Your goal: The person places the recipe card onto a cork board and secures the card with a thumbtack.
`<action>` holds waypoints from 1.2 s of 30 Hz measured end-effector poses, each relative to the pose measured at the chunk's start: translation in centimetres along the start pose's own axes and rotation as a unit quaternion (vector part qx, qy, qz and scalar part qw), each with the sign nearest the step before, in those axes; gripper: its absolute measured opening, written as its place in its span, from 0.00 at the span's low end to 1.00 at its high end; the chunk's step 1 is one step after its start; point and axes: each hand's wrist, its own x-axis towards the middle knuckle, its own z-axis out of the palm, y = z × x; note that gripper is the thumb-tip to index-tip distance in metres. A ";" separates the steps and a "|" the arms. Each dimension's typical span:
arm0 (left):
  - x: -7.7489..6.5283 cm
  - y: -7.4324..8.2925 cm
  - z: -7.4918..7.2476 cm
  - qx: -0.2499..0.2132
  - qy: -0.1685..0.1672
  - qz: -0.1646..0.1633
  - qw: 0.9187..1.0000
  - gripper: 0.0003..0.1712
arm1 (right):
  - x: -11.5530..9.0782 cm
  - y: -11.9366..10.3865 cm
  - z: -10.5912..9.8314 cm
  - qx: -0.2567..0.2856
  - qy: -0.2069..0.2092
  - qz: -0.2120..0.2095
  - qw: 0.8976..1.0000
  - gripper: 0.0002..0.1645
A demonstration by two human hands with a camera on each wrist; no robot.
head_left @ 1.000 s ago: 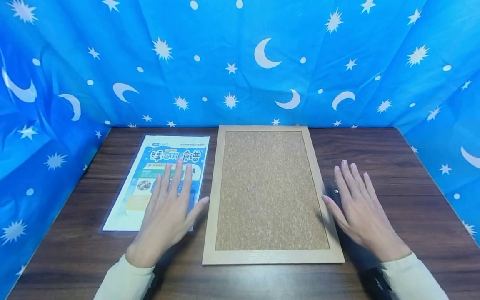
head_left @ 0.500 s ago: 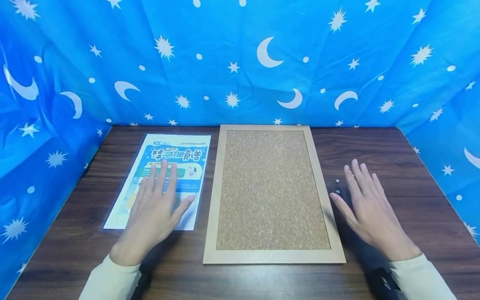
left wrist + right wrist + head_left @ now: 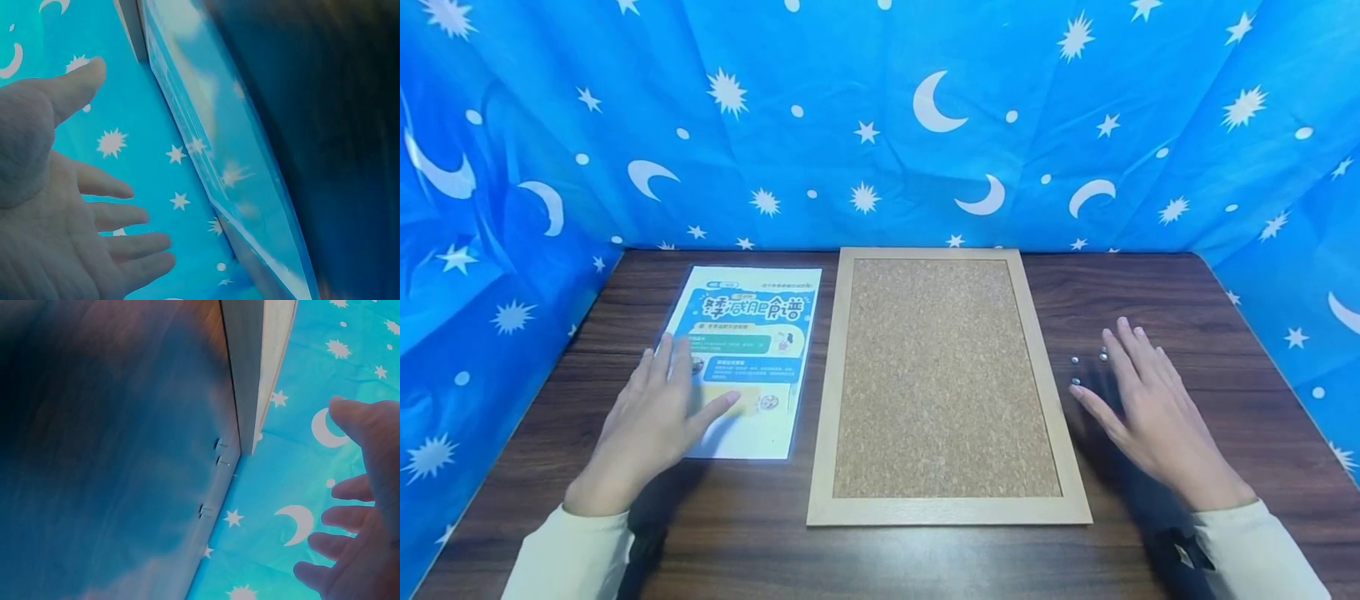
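Note:
My left hand (image 3: 643, 429) hovers with fingers extended over the left edge of a glossy printed poster (image 3: 752, 333). In the left wrist view the palm (image 3: 37, 237) is bare and stands apart from the sheet (image 3: 244, 169). My right hand (image 3: 1161, 421), fingers extended and holding nothing, is above the table right of a wood-framed corkboard (image 3: 943, 375). Small silver thumbtacks (image 3: 1103, 354) lie near its thumb and index finger. In the right wrist view these tacks (image 3: 221, 444) stand points up, and the hand (image 3: 365, 531) is clear of them.
The dark wood-grain table (image 3: 955, 562) carries everything. The corkboard lies between poster and tacks, its far edge close to the blue star-and-moon curtain (image 3: 880, 125). Curtain also hangs at the left and right sides.
My left hand has moved left across the poster, uncovering more of its print. My right hand has shifted right, away from the corkboard, leaving more tacks visible. Poster and board stay put.

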 end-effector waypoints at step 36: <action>2.4 -5.3 -1.1 -0.003 -0.091 -0.193 0.977 0.72 | 0.8 2.4 0.8 0.095 -0.036 0.091 0.991 0.40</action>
